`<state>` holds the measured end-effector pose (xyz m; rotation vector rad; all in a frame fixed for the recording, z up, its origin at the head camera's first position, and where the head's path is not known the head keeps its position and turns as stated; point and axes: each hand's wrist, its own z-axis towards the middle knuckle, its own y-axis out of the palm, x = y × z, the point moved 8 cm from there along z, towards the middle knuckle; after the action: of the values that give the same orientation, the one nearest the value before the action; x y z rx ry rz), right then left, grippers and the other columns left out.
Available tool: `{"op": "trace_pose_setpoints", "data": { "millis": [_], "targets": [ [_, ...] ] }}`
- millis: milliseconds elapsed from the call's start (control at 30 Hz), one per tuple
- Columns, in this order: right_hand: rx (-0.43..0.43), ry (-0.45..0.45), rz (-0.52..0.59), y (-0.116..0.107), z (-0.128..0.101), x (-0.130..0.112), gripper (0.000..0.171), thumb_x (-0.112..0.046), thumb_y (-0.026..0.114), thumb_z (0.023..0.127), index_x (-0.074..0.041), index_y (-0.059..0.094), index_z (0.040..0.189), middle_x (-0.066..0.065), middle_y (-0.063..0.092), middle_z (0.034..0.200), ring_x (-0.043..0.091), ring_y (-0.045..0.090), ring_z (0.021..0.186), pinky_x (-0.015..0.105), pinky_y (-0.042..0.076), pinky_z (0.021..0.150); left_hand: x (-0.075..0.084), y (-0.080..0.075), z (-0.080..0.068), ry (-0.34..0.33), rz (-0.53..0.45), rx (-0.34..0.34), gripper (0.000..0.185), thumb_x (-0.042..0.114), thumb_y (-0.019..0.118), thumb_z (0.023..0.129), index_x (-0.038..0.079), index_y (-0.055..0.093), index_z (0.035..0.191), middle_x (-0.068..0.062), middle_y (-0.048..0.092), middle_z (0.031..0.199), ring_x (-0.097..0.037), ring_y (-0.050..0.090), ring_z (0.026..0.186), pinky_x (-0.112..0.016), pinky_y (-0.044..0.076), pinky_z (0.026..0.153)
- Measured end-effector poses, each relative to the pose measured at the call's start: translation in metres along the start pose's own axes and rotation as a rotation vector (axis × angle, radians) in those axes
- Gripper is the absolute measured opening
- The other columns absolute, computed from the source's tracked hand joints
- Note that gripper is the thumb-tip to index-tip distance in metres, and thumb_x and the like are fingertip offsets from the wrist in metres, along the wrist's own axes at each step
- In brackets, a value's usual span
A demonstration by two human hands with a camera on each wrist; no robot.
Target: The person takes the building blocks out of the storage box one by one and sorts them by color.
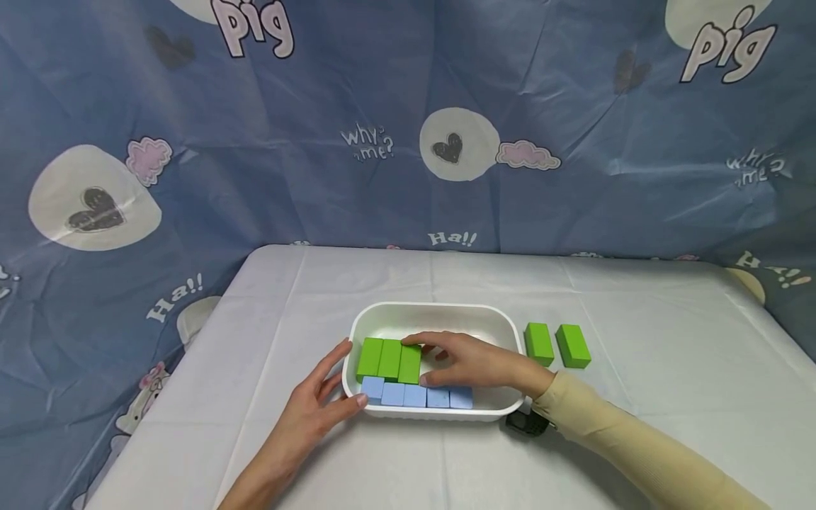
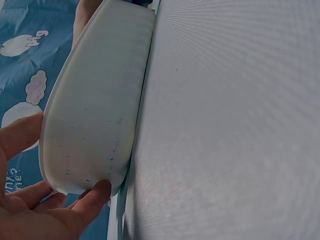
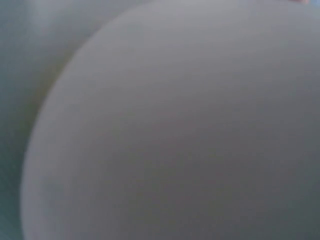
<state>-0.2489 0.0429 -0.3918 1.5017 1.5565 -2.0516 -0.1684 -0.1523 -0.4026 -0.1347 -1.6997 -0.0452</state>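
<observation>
A white plastic tub (image 1: 440,413) stands on the table, and my left hand (image 1: 312,414) holds its left end, thumb by the front rim and fingers along the side. The left wrist view shows that hand (image 2: 45,210) around the tub's outer wall (image 2: 100,100). Inside, my right hand (image 1: 474,361) pinches a green block (image 1: 410,365) between thumb and fingertips, at the right of two other green blocks (image 1: 379,359). Several light blue blocks (image 1: 414,396) line the tub's front side. The right wrist view is filled by a blurred pale surface.
Two more green blocks (image 1: 539,345) lie on the white-covered table (image 1: 319,283) just right of the tub. A small black device (image 1: 526,423) sits under the right wrist by the tub's front right corner. A blue printed curtain (image 1: 382,191) hangs behind the table.
</observation>
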Motion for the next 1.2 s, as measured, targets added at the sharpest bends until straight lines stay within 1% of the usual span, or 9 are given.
{"op": "trace_pose_setpoints", "data": {
  "millis": [100, 233, 467, 667, 767, 900, 1000, 1133, 1200],
  "targets": [
    [0.016, -0.008, -0.013, -0.0012, 0.0008, -0.0003, 0.06, -0.026, 0.074, 0.09, -0.017, 0.049, 0.144, -0.005, 0.056, 0.133, 0.017, 0.055, 0.117, 0.033, 0.048, 0.097, -0.0004, 0.0002, 0.0001, -0.001, 0.0, 0.0, 0.08, 0.012, 0.079, 0.084, 0.027, 0.037, 0.151, 0.005, 0.024, 0.158, -0.021, 0.035, 0.14, -0.025, 0.044, 0.1],
    [0.032, 0.011, -0.031, -0.0028, 0.0008, -0.0005, 0.059, -0.027, 0.076, 0.089, -0.018, 0.052, 0.142, -0.008, 0.057, 0.131, 0.016, 0.056, 0.115, 0.034, 0.049, 0.095, -0.0007, 0.0003, 0.0002, 0.002, 0.0, -0.002, 0.08, 0.013, 0.079, 0.084, 0.027, 0.037, 0.151, 0.005, 0.025, 0.158, -0.021, 0.035, 0.14, -0.025, 0.044, 0.1],
    [0.057, 0.027, -0.044, -0.0044, 0.0003, 0.0003, 0.057, -0.029, 0.076, 0.088, -0.019, 0.054, 0.139, -0.01, 0.058, 0.126, 0.015, 0.056, 0.113, 0.035, 0.049, 0.094, -0.0006, 0.0004, 0.0003, 0.003, 0.0, 0.001, 0.08, 0.012, 0.079, 0.084, 0.027, 0.037, 0.151, 0.005, 0.025, 0.158, -0.021, 0.036, 0.14, -0.026, 0.044, 0.1],
    [0.066, 0.038, -0.039, -0.0045, 0.0003, 0.0009, 0.056, -0.031, 0.076, 0.088, -0.019, 0.055, 0.139, -0.01, 0.059, 0.126, 0.015, 0.056, 0.113, 0.035, 0.049, 0.095, -0.0001, 0.0008, 0.0006, -0.001, 0.001, 0.004, 0.08, 0.012, 0.079, 0.084, 0.026, 0.037, 0.151, 0.005, 0.024, 0.158, -0.021, 0.035, 0.14, -0.026, 0.043, 0.101],
    [0.073, 0.046, -0.054, -0.0044, 0.0004, 0.0004, 0.058, -0.036, 0.076, 0.087, -0.019, 0.055, 0.138, -0.009, 0.059, 0.126, 0.015, 0.056, 0.112, 0.035, 0.049, 0.094, -0.0003, 0.0008, 0.0007, -0.004, 0.011, 0.006, 0.08, 0.012, 0.078, 0.084, 0.026, 0.037, 0.151, 0.005, 0.023, 0.159, -0.022, 0.035, 0.14, -0.027, 0.043, 0.101],
    [0.087, 0.048, -0.079, -0.0045, 0.0001, -0.001, 0.059, -0.037, 0.077, 0.086, -0.018, 0.055, 0.138, -0.008, 0.059, 0.126, 0.015, 0.056, 0.112, 0.034, 0.049, 0.093, -0.0009, 0.0002, 0.0006, -0.007, 0.016, 0.01, 0.08, 0.012, 0.079, 0.084, 0.026, 0.037, 0.151, 0.005, 0.024, 0.158, -0.021, 0.035, 0.14, -0.026, 0.044, 0.101],
    [0.101, 0.056, -0.093, -0.0054, -0.0006, -0.0011, 0.058, -0.034, 0.076, 0.087, -0.017, 0.055, 0.138, -0.006, 0.06, 0.124, 0.014, 0.058, 0.11, 0.034, 0.049, 0.094, -0.0013, 0.0, 0.0006, -0.009, 0.01, 0.01, 0.08, 0.012, 0.079, 0.084, 0.027, 0.037, 0.151, 0.006, 0.025, 0.158, -0.021, 0.035, 0.14, -0.025, 0.043, 0.1],
    [0.103, 0.07, -0.08, -0.0067, -0.0012, -0.0004, 0.058, -0.026, 0.074, 0.088, -0.015, 0.052, 0.14, -0.004, 0.062, 0.121, 0.014, 0.06, 0.108, 0.034, 0.049, 0.095, -0.0015, 0.0003, 0.0008, -0.008, 0.005, 0.005, 0.081, 0.013, 0.079, 0.084, 0.027, 0.037, 0.151, 0.007, 0.024, 0.158, -0.021, 0.035, 0.14, -0.025, 0.043, 0.101],
    [0.095, 0.075, -0.071, -0.0065, -0.001, 0.0003, 0.06, -0.026, 0.075, 0.088, -0.015, 0.051, 0.141, -0.003, 0.062, 0.122, 0.014, 0.06, 0.109, 0.035, 0.049, 0.095, -0.0012, 0.0005, 0.0008, -0.006, 0.009, 0.004, 0.081, 0.013, 0.079, 0.084, 0.026, 0.036, 0.151, 0.006, 0.024, 0.158, -0.021, 0.035, 0.14, -0.025, 0.043, 0.101]
  ]
}}
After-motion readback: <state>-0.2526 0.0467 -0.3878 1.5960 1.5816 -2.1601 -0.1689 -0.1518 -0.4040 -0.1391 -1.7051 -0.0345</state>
